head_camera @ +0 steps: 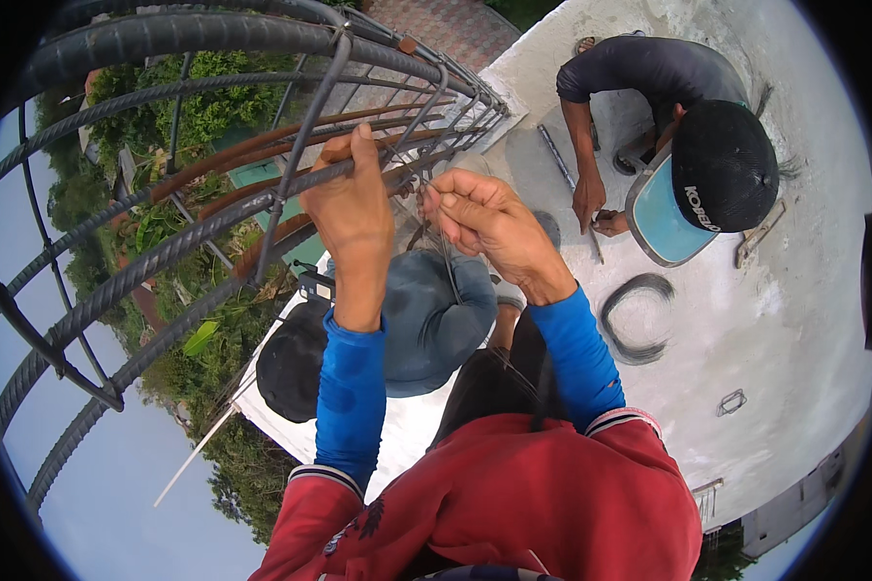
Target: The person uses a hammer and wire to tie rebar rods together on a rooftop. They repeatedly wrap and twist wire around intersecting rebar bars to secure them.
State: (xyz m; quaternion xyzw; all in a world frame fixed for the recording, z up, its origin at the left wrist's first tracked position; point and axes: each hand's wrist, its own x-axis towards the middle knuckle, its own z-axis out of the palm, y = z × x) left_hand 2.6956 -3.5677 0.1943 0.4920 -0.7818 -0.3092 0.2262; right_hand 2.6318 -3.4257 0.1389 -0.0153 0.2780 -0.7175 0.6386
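My left hand (352, 203) grips a ribbed rebar (211, 232) of a steel reinforcement cage, just beside a bent stirrup (291, 160). Its thumb points up along the far side of the bar. Close to its right, my right hand (490, 221) pinches thin tie wire (447, 254) between thumb and fingers. The strands hang down from that grip and also run towards the bars. Exactly where the wire meets the steel is hard to make out behind the fingers. Some bars carry brown rust (225, 156) near my left hand.
A co-worker in a grey-blue shirt (421, 319) is close below my arms. Another, in a black cap (727, 167), bends over a thin rod on the pale concrete slab (792, 312). A wire coil (610, 312) and a steel bar (556, 156) lie there. The slab's edge drops towards trees.
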